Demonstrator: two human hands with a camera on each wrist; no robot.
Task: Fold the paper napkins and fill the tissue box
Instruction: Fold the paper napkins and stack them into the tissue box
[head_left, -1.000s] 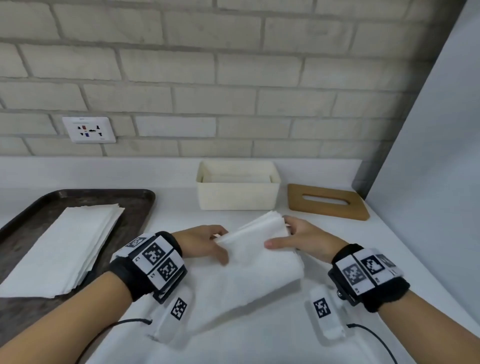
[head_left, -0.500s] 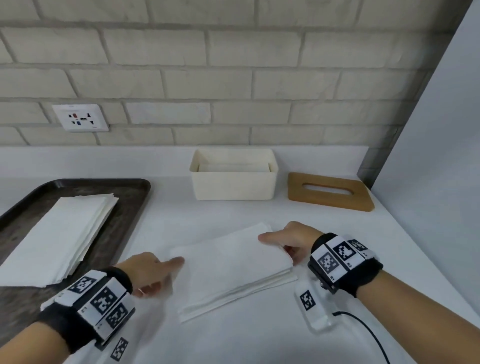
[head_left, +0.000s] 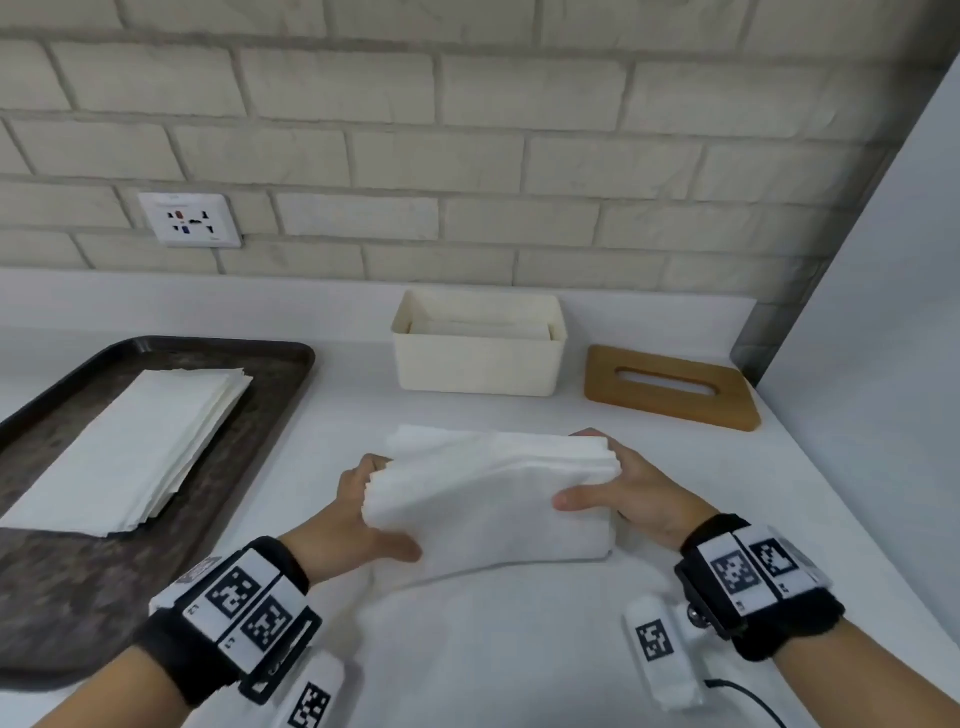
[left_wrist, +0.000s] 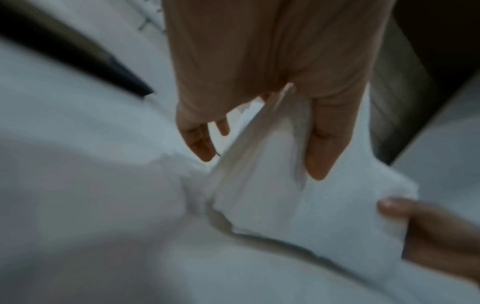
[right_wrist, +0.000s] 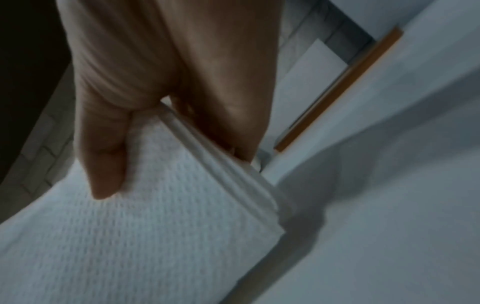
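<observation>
We had the folded napkin stack (head_left: 488, 499) lifted just above the counter (head_left: 519, 649), our left hand (head_left: 358, 519) pinching its left end and our right hand (head_left: 639, 499) gripping its right end, thumbs on top. Beyond it stood the open tissue box (head_left: 478, 358) with napkins inside, the wooden lid (head_left: 670, 387) to its right, and more napkins (head_left: 135, 447) on the dark tray (head_left: 218, 493) at left.

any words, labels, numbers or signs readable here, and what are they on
No words or numbers can be read.
Wrist bands: square black-and-white coded marker patterns, with tiny characters beside them too small to read.
White cylinders under the wrists: the same kind of marker, no text.
Wall socket: faint print at its top edge and lower corner, too small to read.
Tissue box, wooden lid, tray, folded napkins: no markings visible.
</observation>
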